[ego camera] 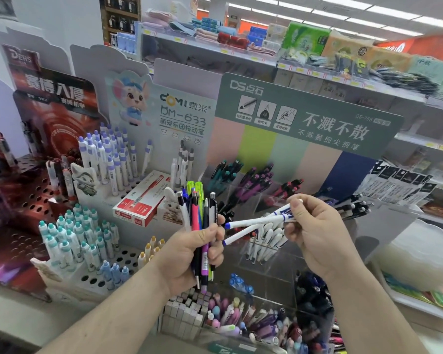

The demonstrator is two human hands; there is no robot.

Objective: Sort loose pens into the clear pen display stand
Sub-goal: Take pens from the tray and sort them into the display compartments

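My left hand grips an upright bundle of mixed pens: white, pink, green, blue and black ones. My right hand pinches two white pens with blue tips by their upper ends, their tips pointing left toward the bundle. Both hands hover in front of the clear pen display stand. Its compartments hold teal pens, purple pens, red pens and, right behind the held pair, white pens.
A red pen box lies on a white perforated stand with purple-capped pens. Teal-capped pens stand at lower left. A clear bin of pastel pens sits below my hands. Store shelves run behind and to the right.
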